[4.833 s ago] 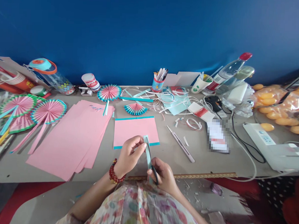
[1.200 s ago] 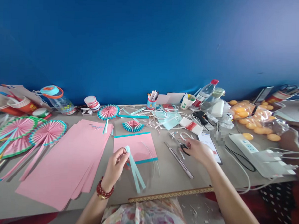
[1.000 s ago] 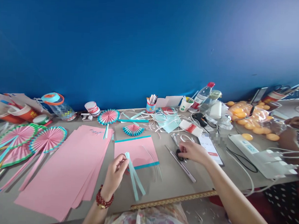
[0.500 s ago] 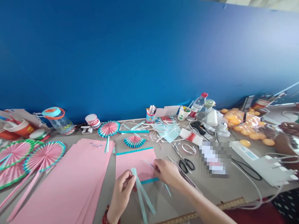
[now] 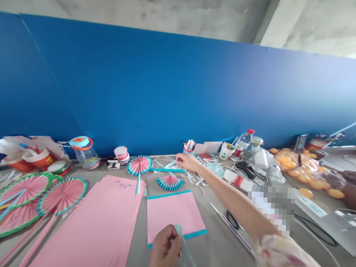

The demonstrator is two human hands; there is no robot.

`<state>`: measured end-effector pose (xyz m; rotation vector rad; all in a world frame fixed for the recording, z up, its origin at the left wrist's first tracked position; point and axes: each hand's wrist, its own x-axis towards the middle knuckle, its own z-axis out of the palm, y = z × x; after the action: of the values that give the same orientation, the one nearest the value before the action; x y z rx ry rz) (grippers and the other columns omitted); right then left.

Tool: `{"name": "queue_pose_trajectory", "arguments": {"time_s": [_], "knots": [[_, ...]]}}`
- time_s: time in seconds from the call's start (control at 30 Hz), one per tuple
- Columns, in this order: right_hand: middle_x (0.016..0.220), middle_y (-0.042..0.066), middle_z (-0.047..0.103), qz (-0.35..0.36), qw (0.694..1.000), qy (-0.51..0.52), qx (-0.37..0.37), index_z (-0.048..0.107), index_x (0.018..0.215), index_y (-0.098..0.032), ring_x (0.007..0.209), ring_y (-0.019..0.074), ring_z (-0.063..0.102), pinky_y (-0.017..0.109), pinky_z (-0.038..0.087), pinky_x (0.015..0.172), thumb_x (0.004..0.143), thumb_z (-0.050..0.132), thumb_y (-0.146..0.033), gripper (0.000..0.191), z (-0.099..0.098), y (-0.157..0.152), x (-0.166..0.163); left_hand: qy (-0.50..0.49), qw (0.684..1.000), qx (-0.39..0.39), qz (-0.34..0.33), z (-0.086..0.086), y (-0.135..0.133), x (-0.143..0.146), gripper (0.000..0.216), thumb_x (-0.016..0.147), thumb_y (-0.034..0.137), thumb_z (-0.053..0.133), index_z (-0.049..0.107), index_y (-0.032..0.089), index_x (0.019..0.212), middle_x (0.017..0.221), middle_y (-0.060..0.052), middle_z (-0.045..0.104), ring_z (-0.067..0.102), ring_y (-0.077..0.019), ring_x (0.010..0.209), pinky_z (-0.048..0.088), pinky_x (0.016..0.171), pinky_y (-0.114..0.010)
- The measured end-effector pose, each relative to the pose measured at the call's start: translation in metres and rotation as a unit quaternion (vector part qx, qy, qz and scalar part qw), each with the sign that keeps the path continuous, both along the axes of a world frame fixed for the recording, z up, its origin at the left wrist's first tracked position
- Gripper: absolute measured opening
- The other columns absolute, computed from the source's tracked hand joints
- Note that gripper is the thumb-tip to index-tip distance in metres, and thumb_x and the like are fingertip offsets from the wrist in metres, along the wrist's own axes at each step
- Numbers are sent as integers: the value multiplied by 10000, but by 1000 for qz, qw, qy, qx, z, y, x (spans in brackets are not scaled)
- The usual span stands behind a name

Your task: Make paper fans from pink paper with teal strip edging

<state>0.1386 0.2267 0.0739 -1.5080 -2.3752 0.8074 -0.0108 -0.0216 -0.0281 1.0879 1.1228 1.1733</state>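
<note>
My left hand [image 5: 164, 249], low in the view, pinches pale blue paper strips [image 5: 187, 256] that trail down to the right. My right hand [image 5: 186, 162] is stretched to the back, over loose paper strips beside the pen cup [image 5: 189, 146]. Its fingers are closed; what they hold, if anything, is too small to make out. Between the hands lies a pink sheet [image 5: 174, 212] with blue bands on two opposite edges. Just beyond it are a small half-round folded fan [image 5: 170, 183], a blue strip [image 5: 168, 170] and a round pink fan [image 5: 139, 165].
A stack of pink paper [image 5: 88, 224] lies at the left, with finished fans [image 5: 63, 195] beyond it. Scissors [image 5: 232, 219], partly hidden, and a long thin metal tool [image 5: 234, 230] lie under my right forearm. A bottle [image 5: 244, 144] and a power strip [image 5: 312, 204] are to the right.
My right hand has moved from the pink sheet's right edge to the back of the table. My left hand still pinches the strips, now lower in view. The view has tilted up.
</note>
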Motion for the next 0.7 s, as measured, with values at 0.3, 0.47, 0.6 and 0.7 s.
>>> {"name": "queue_pose_trajectory", "arguments": {"time_s": [0.3,0.47,0.6,0.7], "knots": [[1225,106,623,-18,994,74,76,609,1191,-161,1052,225,625,414,533,897,1001,508,-348,285,23,31,-51,-103,992,-56,42,-2,9,-4,543,704,697,685,449,215,621,526,24,465,442,-126,496,400,532,-255],[975,71,722,70,983,153,-69,643,1087,-146,884,182,678,303,543,792,985,439,-436,369,-25,-84,-13,-125,988,-58,62,3,7,-9,481,770,624,676,471,207,645,556,27,473,450,-126,551,391,571,-249],[995,47,699,116,946,240,-185,582,1216,-176,886,181,658,277,530,748,811,674,-496,524,-58,-176,4,-100,991,-40,73,8,4,-13,368,859,514,629,509,202,706,594,43,470,440,-111,548,387,563,-233],[908,10,681,21,940,288,-184,590,1056,-211,792,164,642,274,520,717,771,718,-404,367,-73,-209,7,-68,995,-25,68,8,4,-16,330,896,471,589,517,197,727,630,32,536,492,-116,568,423,601,-239]]}}
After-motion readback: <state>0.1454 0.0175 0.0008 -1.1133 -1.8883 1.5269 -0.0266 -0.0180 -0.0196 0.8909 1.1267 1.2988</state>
